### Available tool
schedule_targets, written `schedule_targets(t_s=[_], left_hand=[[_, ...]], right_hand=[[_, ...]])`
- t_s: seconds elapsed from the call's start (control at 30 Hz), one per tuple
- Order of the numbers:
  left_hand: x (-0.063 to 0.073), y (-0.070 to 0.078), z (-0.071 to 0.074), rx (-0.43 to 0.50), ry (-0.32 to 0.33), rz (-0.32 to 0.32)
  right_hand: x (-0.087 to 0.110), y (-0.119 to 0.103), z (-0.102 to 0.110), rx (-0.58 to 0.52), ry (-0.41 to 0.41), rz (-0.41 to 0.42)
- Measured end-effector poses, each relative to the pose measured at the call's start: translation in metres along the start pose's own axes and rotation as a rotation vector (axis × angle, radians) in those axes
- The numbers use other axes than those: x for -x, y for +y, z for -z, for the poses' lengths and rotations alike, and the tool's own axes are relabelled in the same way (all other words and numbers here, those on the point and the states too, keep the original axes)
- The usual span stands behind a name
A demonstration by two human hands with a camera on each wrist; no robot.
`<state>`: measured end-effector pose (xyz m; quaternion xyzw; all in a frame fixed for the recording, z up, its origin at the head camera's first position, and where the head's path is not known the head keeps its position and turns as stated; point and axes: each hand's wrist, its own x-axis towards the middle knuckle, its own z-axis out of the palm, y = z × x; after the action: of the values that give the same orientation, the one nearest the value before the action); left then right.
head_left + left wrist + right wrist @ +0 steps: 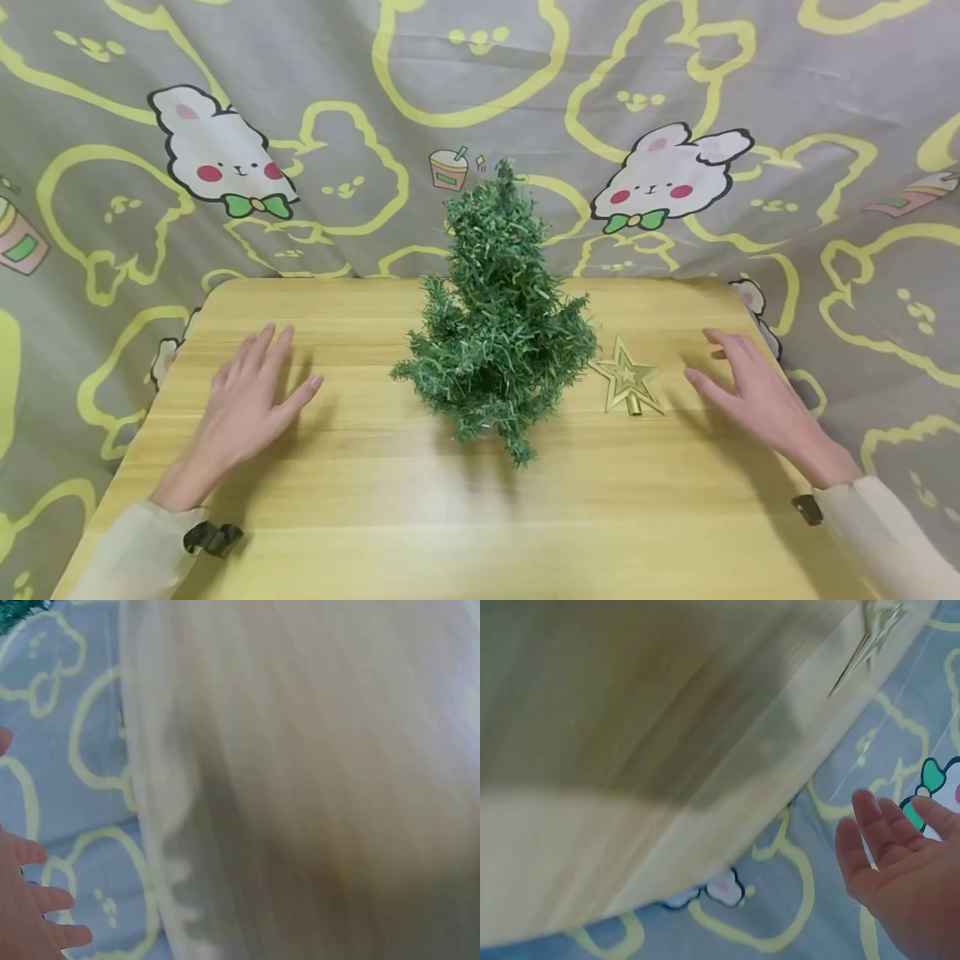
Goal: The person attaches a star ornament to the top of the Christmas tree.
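A small green artificial Christmas tree [502, 325] stands upright at the middle of the wooden table; its base is hidden under the branches. Just right of it lies a gold star tree topper [628, 382] with a short tube at its bottom. My left hand [251, 400] is left of the tree, apart from it, fingers extended and holding nothing. On the other side, my right hand [757, 396] is held to the right of the star, fingers relaxed and nothing in them. Part of the star also shows at the top of the right wrist view.
The light wooden table [390, 542] has its far edge against a grey curtain [345, 67] with yellow outlines and white rabbits. The curtain also hangs along both sides. Dark straps sit at both sleeve cuffs.
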<state>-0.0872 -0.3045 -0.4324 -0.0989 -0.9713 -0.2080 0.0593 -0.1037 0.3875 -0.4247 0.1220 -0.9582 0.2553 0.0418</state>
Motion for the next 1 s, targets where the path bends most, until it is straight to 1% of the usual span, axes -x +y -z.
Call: schedule_targets(t_s=[0.13, 0.2, 0.27, 0.37, 0.47, 0.53, 0.63, 0.77, 0.9, 1.0], left_hand=[[-0.003, 0.012, 0.005, 0.075, 0.018, -0.037], [-0.007, 0.019, 0.007, 0.134, 0.028, -0.064], [-0.012, 0.028, 0.007, 0.205, 0.018, -0.086], [-0.018, 0.042, 0.005, 0.318, -0.037, -0.106], [-0.019, 0.054, 0.003, 0.418, -0.109, -0.095], [-0.019, 0.061, 0.003, 0.486, -0.132, -0.101], [-0.024, 0.072, 0.003, 0.599, -0.142, -0.16], [-0.032, 0.085, 0.003, 0.763, -0.163, -0.278], [-0.038, 0.097, 0.001, 0.858, -0.177, -0.358], [-0.039, 0.104, -0.001, 0.904, -0.198, -0.379]], right_hand=[[0.0, -0.014, -0.009, -0.117, -0.029, -0.039], [0.002, -0.019, -0.013, -0.155, -0.042, -0.067], [0.007, -0.022, -0.017, -0.167, -0.038, -0.105], [0.017, -0.027, -0.02, -0.18, -0.015, -0.153], [0.025, -0.032, -0.026, -0.244, -0.01, -0.197], [0.029, -0.036, -0.031, -0.298, -0.026, -0.224], [0.033, -0.042, -0.038, -0.347, -0.056, -0.271], [0.037, -0.049, -0.042, -0.33, -0.072, -0.314], [0.034, -0.053, -0.045, -0.302, -0.076, -0.32], [0.03, -0.056, -0.048, -0.299, -0.08, -0.321]])
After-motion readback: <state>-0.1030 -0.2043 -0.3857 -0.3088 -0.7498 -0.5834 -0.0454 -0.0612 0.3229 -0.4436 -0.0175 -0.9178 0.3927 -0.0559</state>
